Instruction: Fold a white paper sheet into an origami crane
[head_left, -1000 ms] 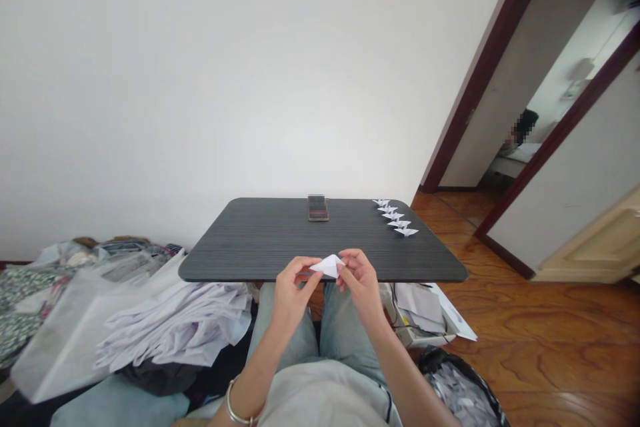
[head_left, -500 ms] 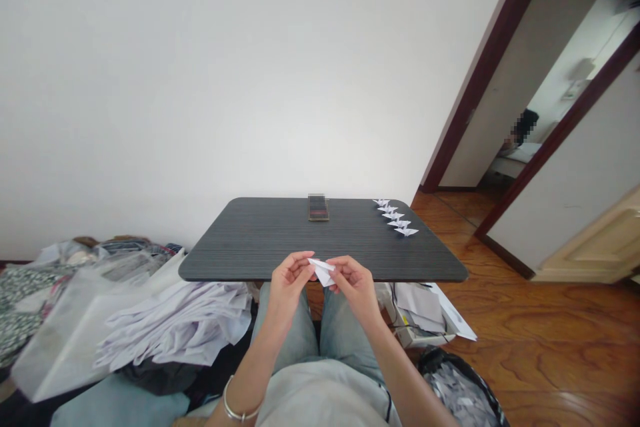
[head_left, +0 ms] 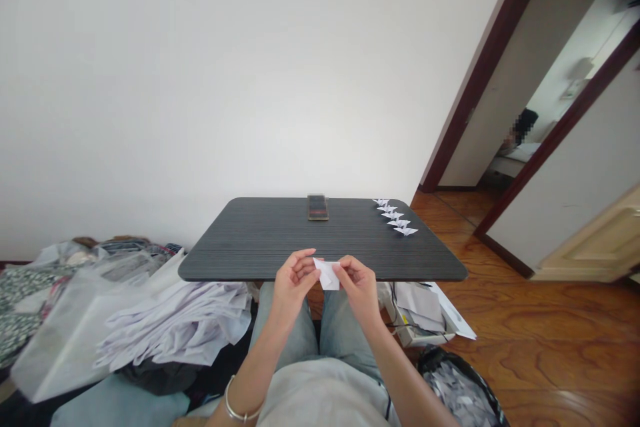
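Observation:
A small folded piece of white paper [head_left: 329, 276] is held up between my two hands, just over the near edge of the dark table [head_left: 250, 233]. My left hand [head_left: 295, 278] pinches its left side between thumb and fingers. On the right side, my right hand [head_left: 358, 280] grips it with the thumb on the face towards me and the fingers behind. Several folded white paper cranes [head_left: 399, 223] stand in a slanting row at the table's right side.
A phone-like dark object [head_left: 317, 207] lies at the table's far edge, by the white wall. Piled clothes and fabric [head_left: 175, 327] are at the left. Below right are a box of papers [head_left: 425, 313] and a black bag [head_left: 460, 387]. A person is visible beyond the doorway.
The paper has been turned or opened out: a narrow pointed shape before, it now shows a broader, squarer face. My right hand has shifted slightly right; the cranes have not moved.

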Demonstrator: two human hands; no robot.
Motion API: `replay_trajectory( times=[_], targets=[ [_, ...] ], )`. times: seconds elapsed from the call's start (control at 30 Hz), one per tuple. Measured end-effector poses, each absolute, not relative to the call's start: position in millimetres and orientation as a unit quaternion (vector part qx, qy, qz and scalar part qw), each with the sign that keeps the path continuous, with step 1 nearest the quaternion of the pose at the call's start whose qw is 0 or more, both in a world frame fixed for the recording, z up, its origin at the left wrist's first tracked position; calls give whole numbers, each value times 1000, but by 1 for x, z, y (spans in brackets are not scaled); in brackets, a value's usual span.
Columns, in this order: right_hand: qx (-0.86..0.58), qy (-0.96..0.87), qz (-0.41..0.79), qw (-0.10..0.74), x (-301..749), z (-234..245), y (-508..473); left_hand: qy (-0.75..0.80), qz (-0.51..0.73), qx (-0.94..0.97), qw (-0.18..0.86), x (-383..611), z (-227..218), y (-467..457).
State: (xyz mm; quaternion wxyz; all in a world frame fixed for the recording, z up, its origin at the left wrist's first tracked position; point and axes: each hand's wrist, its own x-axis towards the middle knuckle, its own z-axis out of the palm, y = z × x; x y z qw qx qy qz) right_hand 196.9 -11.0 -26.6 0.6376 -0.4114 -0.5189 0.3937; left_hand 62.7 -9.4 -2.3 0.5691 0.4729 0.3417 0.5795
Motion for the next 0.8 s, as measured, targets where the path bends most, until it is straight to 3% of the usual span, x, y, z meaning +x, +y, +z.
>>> replay_trajectory(
  times=[0.53,0.8],
  targets=[
    [-376,-480,416,675,195,-23,-11,338,574,464,584,65,-1,-13],
    [-397,-580,337,627,198,-26,-11,353,602,477,534,64,-2,-12]
  ],
)
